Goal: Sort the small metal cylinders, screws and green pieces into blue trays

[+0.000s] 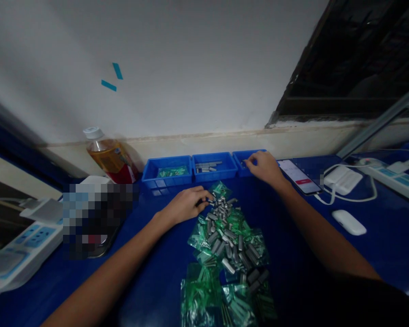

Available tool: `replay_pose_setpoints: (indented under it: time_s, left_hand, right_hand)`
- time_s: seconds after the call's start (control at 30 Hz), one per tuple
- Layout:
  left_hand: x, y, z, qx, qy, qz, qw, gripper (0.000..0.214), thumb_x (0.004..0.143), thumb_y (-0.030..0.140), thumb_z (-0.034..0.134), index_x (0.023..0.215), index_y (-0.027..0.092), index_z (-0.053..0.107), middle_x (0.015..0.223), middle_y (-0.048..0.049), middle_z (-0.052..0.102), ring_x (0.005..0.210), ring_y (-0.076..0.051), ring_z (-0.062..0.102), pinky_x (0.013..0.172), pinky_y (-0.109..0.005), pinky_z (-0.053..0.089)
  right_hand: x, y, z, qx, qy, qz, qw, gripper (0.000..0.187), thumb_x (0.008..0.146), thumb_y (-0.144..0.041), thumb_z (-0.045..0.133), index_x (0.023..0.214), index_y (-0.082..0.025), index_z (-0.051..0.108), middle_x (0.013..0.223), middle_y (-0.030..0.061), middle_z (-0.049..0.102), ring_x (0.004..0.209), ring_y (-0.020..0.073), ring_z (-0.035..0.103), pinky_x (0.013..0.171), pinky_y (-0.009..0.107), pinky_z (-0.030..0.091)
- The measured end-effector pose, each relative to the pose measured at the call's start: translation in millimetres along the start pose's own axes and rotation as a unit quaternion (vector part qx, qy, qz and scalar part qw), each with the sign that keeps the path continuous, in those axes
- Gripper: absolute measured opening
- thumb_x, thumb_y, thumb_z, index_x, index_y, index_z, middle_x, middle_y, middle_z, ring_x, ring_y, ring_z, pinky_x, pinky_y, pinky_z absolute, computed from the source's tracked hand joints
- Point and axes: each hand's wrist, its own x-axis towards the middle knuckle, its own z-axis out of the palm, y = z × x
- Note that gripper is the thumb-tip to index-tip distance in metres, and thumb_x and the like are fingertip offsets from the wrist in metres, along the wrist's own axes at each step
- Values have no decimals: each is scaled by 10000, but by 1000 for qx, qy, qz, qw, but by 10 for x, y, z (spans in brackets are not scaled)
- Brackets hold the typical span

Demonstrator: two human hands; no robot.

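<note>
A heap of small grey metal pieces (229, 236) lies on green plastic bags (211, 290) on the blue table (157, 272). My left hand (187, 204) rests at the heap's far left edge, fingers curled and pinched among the pieces. My right hand (264, 167) reaches over the right blue tray (240, 160), fingertips bent at its rim; what they hold is too small to make out. The middle blue tray (225, 172) holds a few grey pieces. The left blue tray (153, 175) holds green bags.
A bottle of amber drink (109, 156) lies by the wall at back left. A phone (300, 177) with a lit screen, a white charger (341, 179), a white case (349, 222) and power strips (395, 177) lie to the right. Another power strip (23, 245) sits at left.
</note>
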Motion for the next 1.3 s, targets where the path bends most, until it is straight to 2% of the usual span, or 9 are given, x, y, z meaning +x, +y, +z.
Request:
replay_pose_setpoints:
  time_s: [0.1, 0.33, 0.43, 0.57, 0.7, 0.9, 1.13, 1.2, 1.3]
  left_hand:
    - [-15, -15, 16, 17, 13, 0, 1000, 152, 848, 187, 509, 956, 210, 613, 951, -30, 583, 783, -138, 568, 702, -235, 444]
    - [-34, -32, 26, -101, 68, -41, 992, 92, 850, 242, 533, 873, 161, 567, 743, 5, 552, 601, -95, 483, 555, -204, 381]
    - [55, 2, -73, -212, 120, -65, 968, 179, 828, 304, 580, 894, 149, 517, 725, 18, 526, 582, -78, 447, 532, -190, 357]
    - [291, 114, -288, -355, 145, -40, 923, 304, 772, 344, 653, 929, 161, 467, 704, 37, 505, 592, -70, 454, 572, -194, 373]
    - [484, 228, -452, -405, 133, -4, 905, 379, 752, 365, 680, 978, 171, 445, 697, 41, 539, 622, -78, 502, 594, -197, 374]
    - [467, 269, -513, -403, 141, -4, 904, 405, 753, 407, 674, 992, 174, 444, 715, 34, 585, 647, -84, 529, 594, -194, 370]
    - [476, 240, -424, -392, 182, -43, 901, 272, 807, 376, 614, 924, 176, 472, 645, 53, 556, 536, -63, 454, 520, -174, 352]
    - [494, 210, -365, -360, 184, -53, 913, 219, 851, 361, 548, 938, 173, 477, 680, 31, 589, 547, -75, 474, 523, -182, 370]
    - [486, 164, -262, -194, 144, -69, 968, 165, 871, 313, 505, 931, 163, 542, 743, -10, 628, 624, -118, 547, 597, -230, 429]
  right_hand:
    - [158, 161, 43, -29, -48, 46, 997, 283, 838, -395, 498, 869, -199, 699, 934, 90, 678, 925, 246, 561, 756, 330, 394]
    - [170, 93, 13, -37, -11, 71, 997, 336, 847, -421, 484, 845, -173, 711, 900, 147, 677, 976, 324, 525, 779, 418, 390]
    - [-20, -130, -64, 63, 56, -34, 996, 284, 865, -354, 475, 904, -155, 674, 919, 112, 673, 918, 258, 545, 817, 376, 390]
    - [-307, -536, -259, 209, 75, -243, 944, 195, 839, -304, 550, 980, -184, 611, 888, 52, 647, 861, 205, 548, 797, 329, 403]
    - [-395, -793, -427, 258, 111, -293, 914, 86, 862, -212, 496, 883, -205, 580, 844, 36, 628, 840, 189, 539, 787, 328, 404]
    - [-363, -820, -460, 270, 99, -297, 911, 62, 864, -209, 493, 882, -226, 550, 863, 30, 609, 855, 192, 543, 786, 349, 407]
    - [-320, -876, -376, 243, 102, -302, 916, 78, 887, -236, 471, 886, -196, 537, 868, 50, 610, 852, 186, 541, 775, 321, 403]
    - [-248, -806, -362, 228, 99, -287, 925, 118, 897, -254, 454, 876, -191, 551, 857, 52, 618, 848, 183, 544, 778, 313, 401]
    - [-47, -530, -294, 155, 94, -204, 962, 229, 909, -300, 418, 825, -177, 593, 851, 73, 642, 860, 196, 557, 791, 312, 393]
